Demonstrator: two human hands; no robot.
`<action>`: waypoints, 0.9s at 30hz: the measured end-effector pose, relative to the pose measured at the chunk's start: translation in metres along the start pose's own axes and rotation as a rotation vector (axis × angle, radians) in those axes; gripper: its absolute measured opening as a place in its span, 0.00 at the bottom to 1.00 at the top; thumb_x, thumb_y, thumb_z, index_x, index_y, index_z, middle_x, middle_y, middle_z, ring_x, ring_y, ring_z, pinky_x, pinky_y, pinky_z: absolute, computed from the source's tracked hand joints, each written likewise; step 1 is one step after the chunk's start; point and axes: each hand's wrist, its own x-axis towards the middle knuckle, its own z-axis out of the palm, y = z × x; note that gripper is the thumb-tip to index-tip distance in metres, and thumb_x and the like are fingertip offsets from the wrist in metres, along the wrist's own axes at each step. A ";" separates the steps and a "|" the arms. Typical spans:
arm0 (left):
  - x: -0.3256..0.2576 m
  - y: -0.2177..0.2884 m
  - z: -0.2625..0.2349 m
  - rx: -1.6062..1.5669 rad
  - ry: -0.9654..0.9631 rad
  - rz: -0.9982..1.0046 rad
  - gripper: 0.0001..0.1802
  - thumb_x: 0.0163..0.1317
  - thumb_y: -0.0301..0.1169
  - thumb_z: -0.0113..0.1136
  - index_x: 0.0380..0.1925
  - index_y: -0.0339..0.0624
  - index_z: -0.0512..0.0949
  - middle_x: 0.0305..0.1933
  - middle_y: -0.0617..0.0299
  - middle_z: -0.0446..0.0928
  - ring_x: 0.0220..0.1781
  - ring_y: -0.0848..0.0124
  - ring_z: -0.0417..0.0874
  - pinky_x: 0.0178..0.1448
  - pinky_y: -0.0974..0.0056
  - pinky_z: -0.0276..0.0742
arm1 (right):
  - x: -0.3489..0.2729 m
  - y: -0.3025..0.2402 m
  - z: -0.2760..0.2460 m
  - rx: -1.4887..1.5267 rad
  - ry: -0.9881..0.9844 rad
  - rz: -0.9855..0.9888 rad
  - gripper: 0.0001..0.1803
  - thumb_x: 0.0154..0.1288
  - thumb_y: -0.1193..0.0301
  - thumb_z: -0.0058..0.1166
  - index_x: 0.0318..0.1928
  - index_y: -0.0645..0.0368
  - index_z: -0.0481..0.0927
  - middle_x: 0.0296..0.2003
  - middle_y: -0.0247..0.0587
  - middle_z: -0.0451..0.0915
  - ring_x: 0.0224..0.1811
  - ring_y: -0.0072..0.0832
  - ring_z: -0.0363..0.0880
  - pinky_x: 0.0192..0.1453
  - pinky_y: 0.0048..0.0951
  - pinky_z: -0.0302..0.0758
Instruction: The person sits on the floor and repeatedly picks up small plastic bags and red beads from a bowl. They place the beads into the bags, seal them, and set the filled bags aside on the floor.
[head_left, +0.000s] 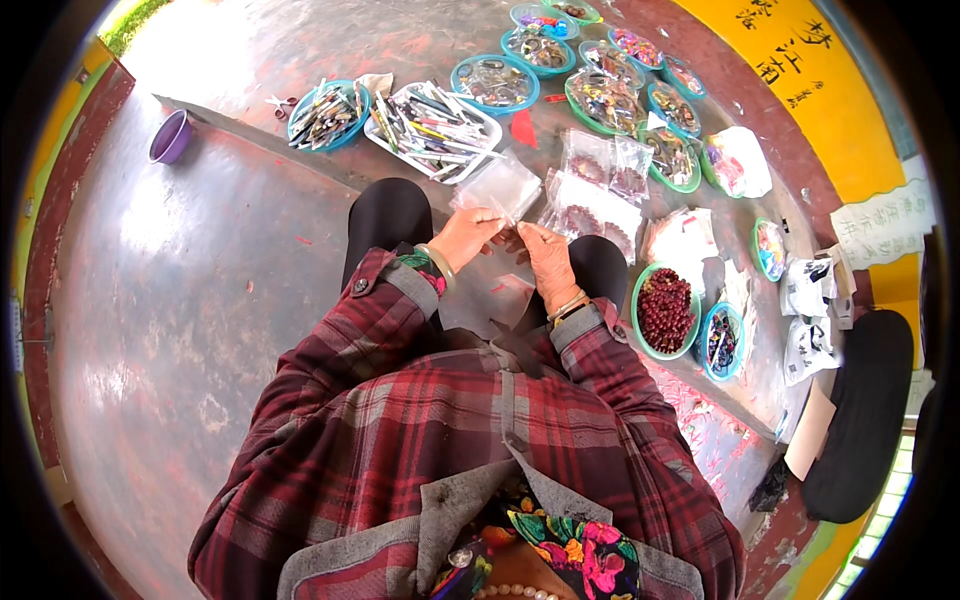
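Observation:
My left hand (468, 238) and my right hand (547, 262) meet between my knees, fingers pinched together. Both grip the near edge of a clear plastic bag (498, 188), which looks flat and spreads away from me. Below the hands, between my legs, lies another piece of clear plastic (505, 300) with a reddish patch. Just right of the hands are clear bags of dark red beads (590, 212), with a further bag of beads (608, 160) behind them. My fingers partly hide the edge they hold.
Beyond my knees stand a white tray of pens (490, 147), a blue basket of pens (360, 95) and scissors (282, 106). Several baskets of small items sit far right. A green basket of red beads (638, 325) is beside my right knee. A purple basin (171, 136) stands left.

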 end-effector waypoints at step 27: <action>-0.002 0.004 -0.007 0.153 -0.055 -0.074 0.13 0.54 0.35 0.57 0.23 0.34 0.76 0.25 0.59 0.77 0.26 0.72 0.77 0.32 0.68 0.76 | 0.014 0.019 -0.007 -0.847 0.358 -0.316 0.12 0.65 0.62 0.47 0.36 0.57 0.78 0.22 0.42 0.78 0.21 0.31 0.78 0.28 0.29 0.74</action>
